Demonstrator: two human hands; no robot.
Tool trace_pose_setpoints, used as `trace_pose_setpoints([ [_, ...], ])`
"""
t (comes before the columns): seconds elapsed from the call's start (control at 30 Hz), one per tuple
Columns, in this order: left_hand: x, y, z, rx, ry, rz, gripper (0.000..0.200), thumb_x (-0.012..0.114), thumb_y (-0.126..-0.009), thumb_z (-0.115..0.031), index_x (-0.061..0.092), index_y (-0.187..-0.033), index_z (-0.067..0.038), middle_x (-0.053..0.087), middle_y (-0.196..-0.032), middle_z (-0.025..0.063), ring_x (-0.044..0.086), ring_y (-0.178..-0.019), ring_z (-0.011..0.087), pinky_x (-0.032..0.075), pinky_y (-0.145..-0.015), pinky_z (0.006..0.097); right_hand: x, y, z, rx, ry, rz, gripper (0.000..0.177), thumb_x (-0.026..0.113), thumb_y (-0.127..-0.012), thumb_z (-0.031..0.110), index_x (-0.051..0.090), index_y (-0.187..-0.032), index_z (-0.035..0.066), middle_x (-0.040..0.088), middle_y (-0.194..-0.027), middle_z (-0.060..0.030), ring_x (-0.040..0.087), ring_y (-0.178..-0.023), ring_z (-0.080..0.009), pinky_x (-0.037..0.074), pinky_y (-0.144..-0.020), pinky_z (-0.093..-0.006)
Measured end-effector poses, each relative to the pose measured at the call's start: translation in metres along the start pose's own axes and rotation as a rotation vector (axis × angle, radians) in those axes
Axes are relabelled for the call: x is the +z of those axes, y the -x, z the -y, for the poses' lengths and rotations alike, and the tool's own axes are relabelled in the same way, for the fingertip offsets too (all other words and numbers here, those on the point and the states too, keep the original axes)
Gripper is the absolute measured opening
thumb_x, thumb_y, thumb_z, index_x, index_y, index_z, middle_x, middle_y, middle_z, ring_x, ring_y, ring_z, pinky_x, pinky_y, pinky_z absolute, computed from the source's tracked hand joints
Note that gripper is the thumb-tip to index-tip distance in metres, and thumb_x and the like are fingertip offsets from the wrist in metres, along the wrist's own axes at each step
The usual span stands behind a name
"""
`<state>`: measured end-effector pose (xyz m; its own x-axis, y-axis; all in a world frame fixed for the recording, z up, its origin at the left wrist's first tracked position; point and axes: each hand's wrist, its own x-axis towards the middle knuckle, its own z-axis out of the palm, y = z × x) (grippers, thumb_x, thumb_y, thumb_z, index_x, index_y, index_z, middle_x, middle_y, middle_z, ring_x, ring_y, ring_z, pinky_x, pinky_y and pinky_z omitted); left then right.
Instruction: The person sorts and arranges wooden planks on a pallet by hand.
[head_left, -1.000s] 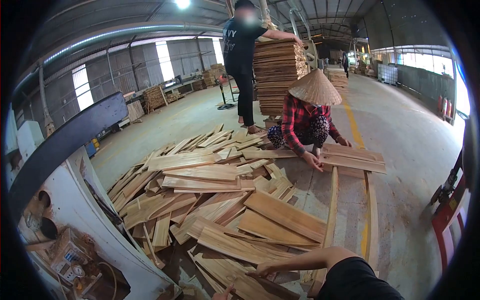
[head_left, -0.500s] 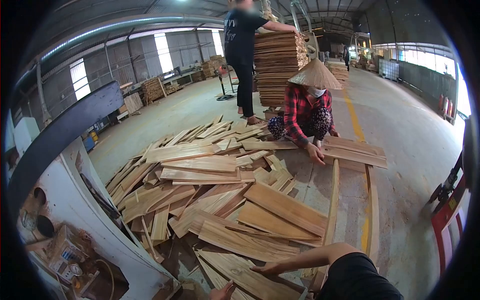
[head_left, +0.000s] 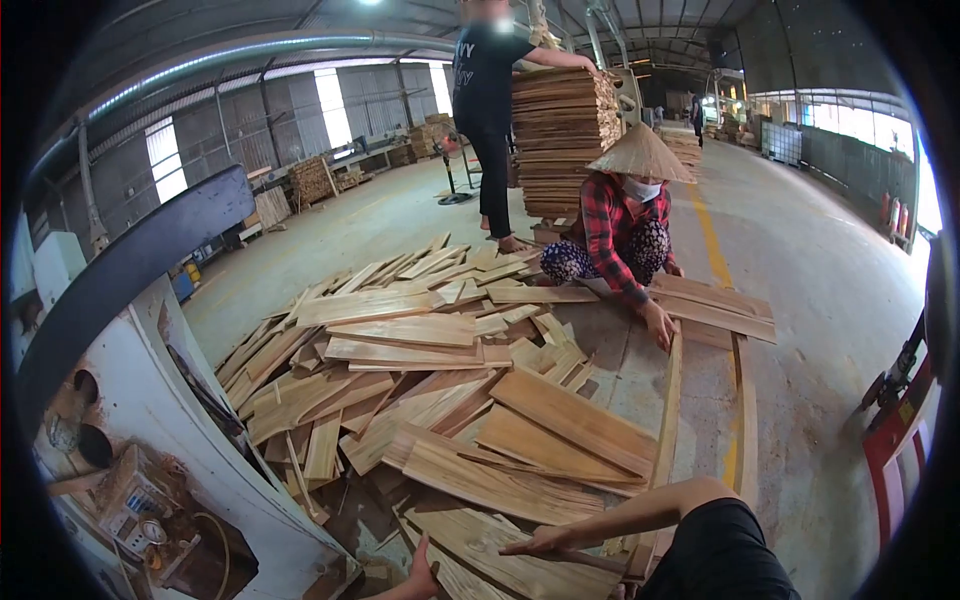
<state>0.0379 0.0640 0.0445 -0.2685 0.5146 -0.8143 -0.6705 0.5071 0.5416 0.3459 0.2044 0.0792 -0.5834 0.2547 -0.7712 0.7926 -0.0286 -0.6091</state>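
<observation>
Fingers of the right hand (head_left: 545, 540) reach across the face of a wooden board (head_left: 465, 535) at the bottom centre of the frame, the index extended; whether the others curl round an edge, I cannot tell. Just left of that board, the left hand (head_left: 420, 577) comes up from the bottom edge with its thumb raised, its grasp equally unclear.

Most boards lie unsorted: a loose heap (head_left: 400, 335) spreads over the centre and left of the frame, pieces overlapping at all angles. Right of centre, only a few boards (head_left: 715, 302) lie side by side across the far ends of two long wooden strips (head_left: 666, 410) (head_left: 742, 410) — a small share beside the heap. A crouching co-worker in a conical hat (head_left: 640, 158) has a hand near them. At upper centre, a standing person (head_left: 482, 125) rests an arm on a tall, neat stack (head_left: 560, 150).

Much is cut off: the frame's bottom edge crops the left hand, and the near ends of the strips run behind the right forearm. The boards under the heap are covered, so their number is hidden — and the dark lens border swallows part of the machine (head_left: 215, 450) at lower left.
</observation>
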Motion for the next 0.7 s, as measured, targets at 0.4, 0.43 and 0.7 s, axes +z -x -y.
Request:
trace_pose_setpoints([
  [0.4, 0.04, 0.131, 0.027, -0.024, -0.06, -0.17, 0.093, 0.077, -0.087, -0.06, 0.045, -0.155, -0.007, 0.046, -0.157, 0.0169, 0.05, -0.134, 0.0409, 0.05, -0.103, 0.0579, 0.003, 0.103, 0.039, -0.044, -0.008, 0.008, 0.115, 0.066, -0.073, 0.09, 0.064, -0.137, -0.006, 0.061, -0.136, -0.0272, 0.057, -0.13, -0.0355, 0.047, -0.104, -0.0407],
  [0.43, 0.037, 0.133, 0.024, -0.011, -0.054, -0.162, 0.092, 0.077, -0.087, -0.059, 0.045, -0.155, -0.007, 0.047, -0.156, 0.017, 0.05, -0.134, 0.0405, 0.05, -0.103, 0.0576, 0.001, 0.108, 0.047, -0.054, -0.023, 0.025, 0.115, 0.066, -0.073, 0.09, 0.064, -0.136, -0.006, 0.062, -0.135, -0.0276, 0.057, -0.129, -0.0355, 0.047, -0.104, -0.0412],
  [0.7, 0.036, 0.141, 0.026, 0.149, 0.057, 0.207, 0.083, 0.075, -0.091, -0.054, 0.047, -0.152, -0.006, 0.054, -0.147, 0.0177, 0.053, -0.131, 0.0372, 0.049, -0.105, 0.0551, -0.032, 0.147, 0.071, -0.249, 0.06, -0.069, 0.105, 0.068, -0.074, 0.087, 0.067, -0.134, 0.001, 0.066, -0.132, -0.0229, 0.062, -0.124, -0.0331, 0.05, -0.101, -0.0419],
])
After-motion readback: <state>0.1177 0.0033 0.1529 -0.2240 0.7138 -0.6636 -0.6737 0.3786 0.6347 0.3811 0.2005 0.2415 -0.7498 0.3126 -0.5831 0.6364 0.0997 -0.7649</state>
